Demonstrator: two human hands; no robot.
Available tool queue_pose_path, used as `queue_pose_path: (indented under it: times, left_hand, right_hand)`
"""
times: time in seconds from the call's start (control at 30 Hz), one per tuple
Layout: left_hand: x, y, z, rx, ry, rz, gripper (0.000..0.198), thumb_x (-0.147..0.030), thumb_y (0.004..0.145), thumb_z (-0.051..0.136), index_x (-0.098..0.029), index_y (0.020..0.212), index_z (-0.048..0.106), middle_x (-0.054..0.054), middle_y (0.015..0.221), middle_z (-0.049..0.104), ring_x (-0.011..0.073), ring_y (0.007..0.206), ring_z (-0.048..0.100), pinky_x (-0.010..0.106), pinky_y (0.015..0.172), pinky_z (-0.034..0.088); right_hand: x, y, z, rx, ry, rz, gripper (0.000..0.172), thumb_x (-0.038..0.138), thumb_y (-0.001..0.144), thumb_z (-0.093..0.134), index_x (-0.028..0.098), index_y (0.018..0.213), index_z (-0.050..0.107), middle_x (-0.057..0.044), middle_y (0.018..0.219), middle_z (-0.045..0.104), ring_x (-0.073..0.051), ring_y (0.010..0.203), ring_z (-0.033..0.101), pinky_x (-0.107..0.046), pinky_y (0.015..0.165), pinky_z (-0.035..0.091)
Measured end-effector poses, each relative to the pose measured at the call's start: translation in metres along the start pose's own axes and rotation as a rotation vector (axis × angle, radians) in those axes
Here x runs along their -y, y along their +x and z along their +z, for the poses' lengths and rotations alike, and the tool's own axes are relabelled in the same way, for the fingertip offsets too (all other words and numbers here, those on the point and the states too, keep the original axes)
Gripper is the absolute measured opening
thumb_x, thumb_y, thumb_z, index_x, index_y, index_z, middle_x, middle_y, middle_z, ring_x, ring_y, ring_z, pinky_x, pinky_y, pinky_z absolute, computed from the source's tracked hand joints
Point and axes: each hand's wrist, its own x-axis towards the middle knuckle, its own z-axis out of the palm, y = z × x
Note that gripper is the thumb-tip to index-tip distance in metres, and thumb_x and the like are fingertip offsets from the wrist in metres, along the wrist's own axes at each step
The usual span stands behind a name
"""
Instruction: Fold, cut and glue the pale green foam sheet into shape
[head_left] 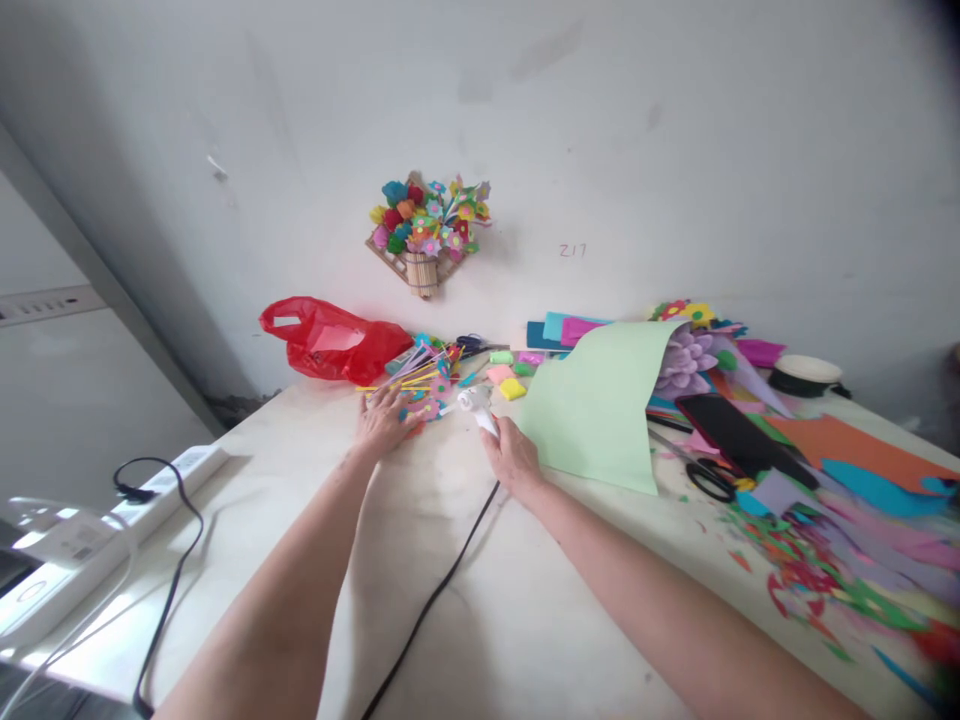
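Observation:
My right hand (pixel 513 455) is closed around the handle of a white glue gun (pixel 477 404), whose black cord (pixel 435 600) trails back across the table toward me. My left hand (pixel 382 418) lies flat with fingers spread on a pile of small foam flowers on coloured sticks (pixel 422 378). The glue gun's tip points at that pile. A curled light green sheet (pixel 600 400) lies just right of my right hand.
A red plastic bag (pixel 330 340) sits at the back left. A flower craft (pixel 426 230) hangs on the wall. Scissors (pixel 709 478), a dark phone (pixel 731 430), foam sheets and scraps (pixel 825 560) crowd the right. A white power strip (pixel 112 530) lies at the left edge.

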Motion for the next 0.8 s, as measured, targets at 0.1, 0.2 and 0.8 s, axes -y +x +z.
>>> queue_pose_path:
  times: [0.1,0.2,0.8]
  left_hand:
    - [-0.019,-0.002,0.0,0.059,-0.002,0.262,0.042,-0.049,0.082,0.028,-0.037,0.119,0.044,-0.004,0.131,0.039,0.0194,0.125,0.023,0.046,0.103,0.005]
    - [-0.036,-0.002,0.004,0.106,0.007,0.396,0.04,-0.045,0.084,0.026,-0.035,0.116,0.048,-0.003,0.128,0.044,0.02,0.126,0.022,0.048,0.103,0.002]
    - [-0.008,0.005,0.003,-0.125,-0.215,-0.116,0.046,-0.039,0.087,0.018,-0.027,0.13,0.029,-0.002,0.133,0.036,0.014,0.125,0.027,0.035,0.104,0.015]
  right_hand:
    - [0.001,0.0,0.0,0.0,0.01,-0.02,0.027,0.036,0.085,0.034,0.016,0.094,0.049,-0.006,0.09,0.06,-0.016,0.081,0.055,-0.024,0.061,0.032]
    - [0.0,-0.001,-0.002,0.0,0.022,-0.014,0.027,0.036,0.085,0.034,0.016,0.093,0.049,-0.007,0.089,0.06,-0.016,0.08,0.055,-0.024,0.061,0.032]
    - [0.008,-0.004,-0.006,0.08,-0.077,-0.169,0.027,0.035,0.084,0.033,0.017,0.097,0.048,-0.006,0.09,0.059,-0.016,0.08,0.054,-0.025,0.065,0.034]
